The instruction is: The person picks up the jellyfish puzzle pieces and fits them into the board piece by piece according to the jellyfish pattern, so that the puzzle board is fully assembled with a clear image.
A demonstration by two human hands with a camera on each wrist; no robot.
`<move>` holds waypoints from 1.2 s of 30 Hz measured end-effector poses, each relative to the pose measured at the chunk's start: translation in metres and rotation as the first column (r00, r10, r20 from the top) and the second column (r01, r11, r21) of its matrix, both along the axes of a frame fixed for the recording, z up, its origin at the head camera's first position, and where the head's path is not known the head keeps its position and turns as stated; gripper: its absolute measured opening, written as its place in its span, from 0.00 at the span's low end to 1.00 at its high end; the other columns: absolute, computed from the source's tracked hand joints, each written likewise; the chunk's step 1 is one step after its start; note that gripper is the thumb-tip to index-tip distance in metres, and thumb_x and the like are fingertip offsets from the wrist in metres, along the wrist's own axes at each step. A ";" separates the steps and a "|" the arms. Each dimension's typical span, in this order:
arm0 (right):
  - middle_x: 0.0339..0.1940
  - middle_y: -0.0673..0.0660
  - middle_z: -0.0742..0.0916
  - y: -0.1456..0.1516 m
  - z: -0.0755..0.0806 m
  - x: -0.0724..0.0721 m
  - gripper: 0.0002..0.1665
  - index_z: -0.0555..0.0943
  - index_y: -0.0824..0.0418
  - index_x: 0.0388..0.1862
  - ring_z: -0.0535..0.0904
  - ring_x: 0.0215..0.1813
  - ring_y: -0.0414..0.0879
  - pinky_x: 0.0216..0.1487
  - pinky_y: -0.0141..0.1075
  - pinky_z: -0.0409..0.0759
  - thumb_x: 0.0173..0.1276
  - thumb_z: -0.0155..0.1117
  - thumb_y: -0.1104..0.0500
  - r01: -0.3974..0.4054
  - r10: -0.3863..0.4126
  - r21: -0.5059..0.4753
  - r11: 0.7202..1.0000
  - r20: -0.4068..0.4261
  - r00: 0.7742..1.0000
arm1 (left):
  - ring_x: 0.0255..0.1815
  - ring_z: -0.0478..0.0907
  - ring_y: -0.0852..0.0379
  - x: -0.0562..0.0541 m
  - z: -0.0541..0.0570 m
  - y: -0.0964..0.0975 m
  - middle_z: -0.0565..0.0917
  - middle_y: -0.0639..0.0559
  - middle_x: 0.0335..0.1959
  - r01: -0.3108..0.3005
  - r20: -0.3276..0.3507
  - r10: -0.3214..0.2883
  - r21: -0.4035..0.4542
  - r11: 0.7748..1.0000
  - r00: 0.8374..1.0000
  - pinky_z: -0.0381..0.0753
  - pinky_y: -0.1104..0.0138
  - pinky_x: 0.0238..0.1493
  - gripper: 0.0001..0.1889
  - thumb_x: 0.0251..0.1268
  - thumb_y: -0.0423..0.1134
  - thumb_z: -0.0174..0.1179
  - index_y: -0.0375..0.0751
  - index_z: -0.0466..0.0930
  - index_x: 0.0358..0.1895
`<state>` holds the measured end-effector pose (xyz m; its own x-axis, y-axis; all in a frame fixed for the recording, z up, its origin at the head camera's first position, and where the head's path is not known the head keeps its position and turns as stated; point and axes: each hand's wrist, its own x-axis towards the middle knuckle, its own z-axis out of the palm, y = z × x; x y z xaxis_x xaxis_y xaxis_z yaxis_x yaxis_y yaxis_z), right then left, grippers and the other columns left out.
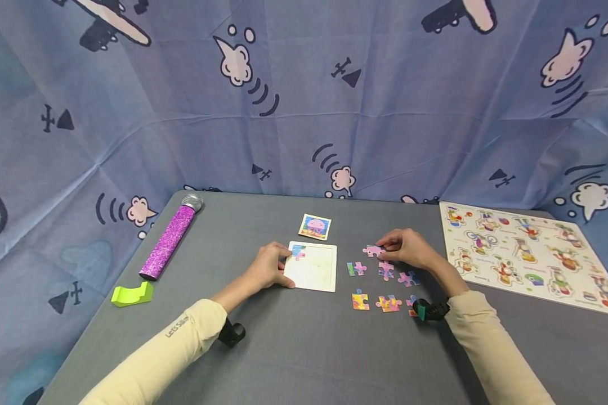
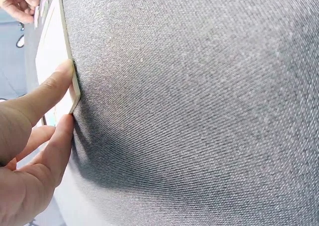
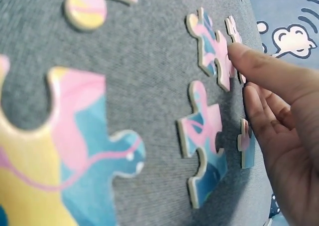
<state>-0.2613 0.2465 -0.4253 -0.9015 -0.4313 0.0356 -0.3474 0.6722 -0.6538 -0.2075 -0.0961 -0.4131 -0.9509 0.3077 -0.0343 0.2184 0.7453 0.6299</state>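
Note:
My left hand [image 1: 267,268] holds the left side of a white puzzle tray [image 1: 316,273], its thumb and fingers spread around the near left corner. In the left wrist view the thumb lies against the rim of the tray [image 2: 55,46]. A blue and pink jigsaw piece [image 1: 298,251] sits in the tray's far left corner. My right hand [image 1: 407,248] pinches a pink jigsaw piece [image 1: 372,251] between thumb and fingers. Several loose pieces lie near it, among them a pink and blue piece [image 1: 386,270] and a yellow piece [image 1: 360,301].
Behind the tray lies a small jellyfish picture card [image 1: 315,227]. A glittery pink microphone [image 1: 169,241] and a lime-green block [image 1: 132,294] are at the left. At the right lies a large white picture board [image 1: 522,253]. A patterned blue curtain [image 1: 304,101] hangs behind the grey table [image 1: 304,349].

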 end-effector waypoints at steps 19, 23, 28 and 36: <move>0.48 0.65 0.84 0.005 -0.007 0.008 0.25 0.77 0.76 0.55 0.81 0.40 0.35 0.40 0.26 0.79 0.61 0.70 0.64 0.161 -0.073 -0.411 0.897 0.221 0.972 | 0.32 0.77 0.56 0.002 -0.001 -0.002 0.77 0.37 0.55 0.009 -0.017 -0.009 0.002 1.000 1.000 0.79 0.68 0.34 0.38 0.32 0.31 0.81 0.25 0.78 0.55; 0.44 0.50 0.87 0.006 -0.013 0.009 0.28 0.75 0.79 0.56 0.82 0.42 0.34 0.43 0.25 0.79 0.60 0.70 0.65 0.193 -0.075 -0.490 0.850 0.250 0.965 | 0.32 0.76 0.57 0.002 -0.002 -0.002 0.77 0.38 0.55 0.013 -0.028 -0.013 0.002 1.000 1.000 0.79 0.69 0.34 0.38 0.32 0.32 0.81 0.26 0.78 0.55; 0.42 0.42 0.87 0.007 -0.015 0.009 0.29 0.73 0.81 0.57 0.82 0.44 0.33 0.45 0.26 0.79 0.60 0.70 0.67 0.211 -0.062 -0.538 0.816 0.281 0.958 | 0.32 0.76 0.56 0.003 -0.001 -0.002 0.77 0.39 0.54 0.010 -0.031 -0.010 0.004 1.000 0.999 0.78 0.69 0.34 0.38 0.32 0.32 0.81 0.26 0.78 0.55; 0.43 0.43 0.87 0.002 -0.014 0.010 0.28 0.74 0.80 0.57 0.81 0.46 0.33 0.46 0.26 0.78 0.61 0.69 0.66 0.196 -0.032 -0.527 0.827 0.304 0.952 | 0.33 0.77 0.55 0.004 -0.001 -0.002 0.78 0.38 0.53 0.012 -0.044 -0.011 0.005 1.000 0.999 0.79 0.67 0.34 0.37 0.33 0.32 0.80 0.26 0.78 0.55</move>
<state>-0.2510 0.2485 -0.4392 -0.9512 -0.3081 -0.0185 -0.0459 0.2003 -0.9787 -0.2038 -0.0977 -0.4141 -0.9478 0.3186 0.0087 0.2542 0.7392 0.6237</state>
